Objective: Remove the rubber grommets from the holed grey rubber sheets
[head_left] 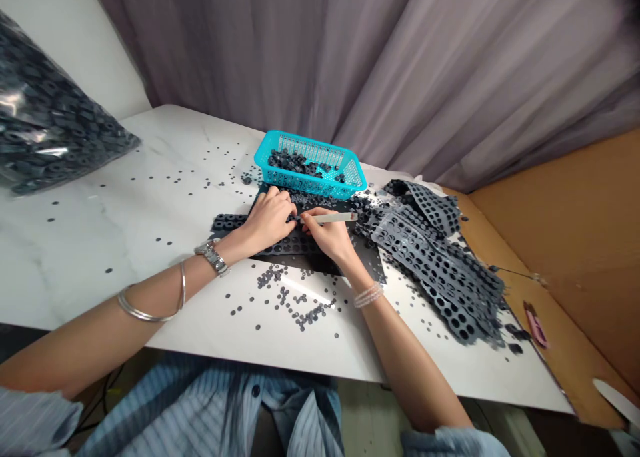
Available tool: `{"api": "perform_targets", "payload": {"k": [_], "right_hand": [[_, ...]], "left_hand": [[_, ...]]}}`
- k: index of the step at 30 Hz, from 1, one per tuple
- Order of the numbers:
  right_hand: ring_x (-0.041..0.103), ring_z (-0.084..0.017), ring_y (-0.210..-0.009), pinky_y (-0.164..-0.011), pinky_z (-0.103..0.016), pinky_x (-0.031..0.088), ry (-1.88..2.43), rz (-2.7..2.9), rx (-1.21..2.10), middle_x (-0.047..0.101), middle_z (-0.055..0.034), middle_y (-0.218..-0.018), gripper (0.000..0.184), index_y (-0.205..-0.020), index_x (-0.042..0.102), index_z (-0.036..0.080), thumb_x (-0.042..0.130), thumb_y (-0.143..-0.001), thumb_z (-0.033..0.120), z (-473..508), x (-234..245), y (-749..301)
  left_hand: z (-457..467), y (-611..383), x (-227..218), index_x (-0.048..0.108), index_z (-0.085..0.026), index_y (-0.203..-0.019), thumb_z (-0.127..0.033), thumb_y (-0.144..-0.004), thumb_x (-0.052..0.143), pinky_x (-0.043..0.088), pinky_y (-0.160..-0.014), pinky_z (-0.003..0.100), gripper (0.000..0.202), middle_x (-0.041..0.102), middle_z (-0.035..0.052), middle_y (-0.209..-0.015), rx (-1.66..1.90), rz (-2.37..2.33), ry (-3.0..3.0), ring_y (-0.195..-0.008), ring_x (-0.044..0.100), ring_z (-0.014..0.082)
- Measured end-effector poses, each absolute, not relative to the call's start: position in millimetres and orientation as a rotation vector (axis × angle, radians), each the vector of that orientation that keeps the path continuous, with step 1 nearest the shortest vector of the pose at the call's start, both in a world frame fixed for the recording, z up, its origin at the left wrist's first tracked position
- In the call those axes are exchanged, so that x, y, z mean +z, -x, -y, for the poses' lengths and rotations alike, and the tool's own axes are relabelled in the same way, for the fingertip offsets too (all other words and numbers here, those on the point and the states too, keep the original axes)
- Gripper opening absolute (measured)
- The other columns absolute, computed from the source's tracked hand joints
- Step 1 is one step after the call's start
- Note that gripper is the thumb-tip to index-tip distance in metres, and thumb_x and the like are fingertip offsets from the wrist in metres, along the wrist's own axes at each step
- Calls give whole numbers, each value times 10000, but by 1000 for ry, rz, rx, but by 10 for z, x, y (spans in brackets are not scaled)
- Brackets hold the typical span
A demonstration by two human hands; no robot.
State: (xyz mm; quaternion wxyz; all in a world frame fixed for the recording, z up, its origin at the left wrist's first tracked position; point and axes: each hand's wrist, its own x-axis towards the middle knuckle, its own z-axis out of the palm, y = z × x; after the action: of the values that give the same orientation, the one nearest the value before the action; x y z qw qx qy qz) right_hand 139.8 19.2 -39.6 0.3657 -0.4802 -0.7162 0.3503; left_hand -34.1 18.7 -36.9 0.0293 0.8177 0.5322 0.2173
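Observation:
My right hand [327, 233] is closed around a slim tool with a white handle [333, 217], whose tip points left toward my other hand. Beside it, my left hand [270, 218] is bent over a dark grey rubber sheet [227, 223] with rows of round shapes, its fingers curled down on it. The fingertips of both hands nearly meet, and what lies between them is too small to make out. Under the sheet lies a black mat [360, 253]. Just behind the hands stands a turquoise basket [310, 185] holding loose dark rubber pieces [293, 163].
Punched-out grey sheets [430, 263] are piled at the right. Small dark discs [273, 275] are strewn over the white table [190, 340]. A clear bag of rubber rings [55, 123] stands at far left. A pink cutter [536, 325] lies on the brown board [565, 330].

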Motion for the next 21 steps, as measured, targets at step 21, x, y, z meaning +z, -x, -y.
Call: {"api": "perform_targets", "payload": {"k": [21], "right_hand": [[659,-181,-662,-603,-283,559,1221,1542,964,680,-41,-710,273,-827,698,180,591,-807,431,-242,-446,-1524]], "left_hand": [[-193,607,-136,774,-174,-854,-175,-755,772,469,-719,286,99,704,86,-907,1120,-994,-943,-779,593,151]]}}
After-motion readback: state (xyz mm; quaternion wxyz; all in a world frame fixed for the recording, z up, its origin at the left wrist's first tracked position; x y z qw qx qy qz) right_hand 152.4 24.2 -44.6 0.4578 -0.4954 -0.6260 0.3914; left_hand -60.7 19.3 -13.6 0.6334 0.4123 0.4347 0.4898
